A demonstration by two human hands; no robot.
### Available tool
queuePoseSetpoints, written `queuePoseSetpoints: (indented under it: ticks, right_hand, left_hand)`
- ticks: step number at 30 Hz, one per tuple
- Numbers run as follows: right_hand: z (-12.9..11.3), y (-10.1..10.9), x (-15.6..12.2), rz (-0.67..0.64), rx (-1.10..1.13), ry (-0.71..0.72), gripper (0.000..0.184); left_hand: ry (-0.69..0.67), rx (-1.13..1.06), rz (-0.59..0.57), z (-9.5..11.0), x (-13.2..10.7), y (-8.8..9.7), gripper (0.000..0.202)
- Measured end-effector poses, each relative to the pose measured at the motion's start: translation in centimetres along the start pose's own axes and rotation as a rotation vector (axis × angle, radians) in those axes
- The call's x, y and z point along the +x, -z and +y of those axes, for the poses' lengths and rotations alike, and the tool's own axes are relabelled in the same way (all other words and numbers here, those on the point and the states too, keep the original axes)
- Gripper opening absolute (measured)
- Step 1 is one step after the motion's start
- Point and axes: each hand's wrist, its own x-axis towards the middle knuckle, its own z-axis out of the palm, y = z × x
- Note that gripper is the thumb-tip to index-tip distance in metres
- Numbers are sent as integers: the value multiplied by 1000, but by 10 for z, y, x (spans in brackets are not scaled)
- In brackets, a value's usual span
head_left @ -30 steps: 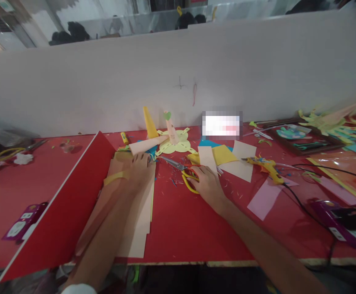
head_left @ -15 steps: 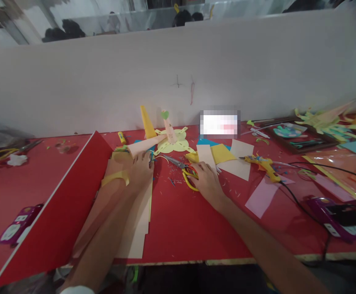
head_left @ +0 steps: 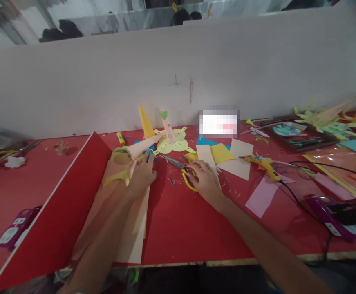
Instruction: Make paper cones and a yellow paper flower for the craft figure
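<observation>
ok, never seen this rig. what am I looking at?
No robot: these are a person's two bare hands. The view is from a camera on their head, looking forward and down. On the red table lie peach sheets and a yellow glue gun; a peach cone stands on a pale green base. The left hand is over the peach sheets, by a rolled peach paper. The right hand is at the handles of the scissors; whether its grip is closed, I can't tell.

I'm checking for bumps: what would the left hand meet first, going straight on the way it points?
Probably the peach paper cone lying just ahead; depth is unclear, and the left hand may be touching it.
</observation>
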Motion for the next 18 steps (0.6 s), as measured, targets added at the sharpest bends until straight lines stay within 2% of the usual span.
queuePoseSetpoints:
  ticks: [4,7,12,18]
  right_hand:
    - [1,0,1,12,40,5,24]
    - [2,0,1,19,59,5,24]
    - [4,-1,2,13,78,10,24]
    - [4,-2,2,-10,87,5,24]
  left_hand:
    - [-9,-80,37,-9,3,0,53]
    - [21,-126,83,-17,6,0,37]
    - [83,4,118,-21,2,-4,20]
    - [75,114,70,-14,-2,-5,37]
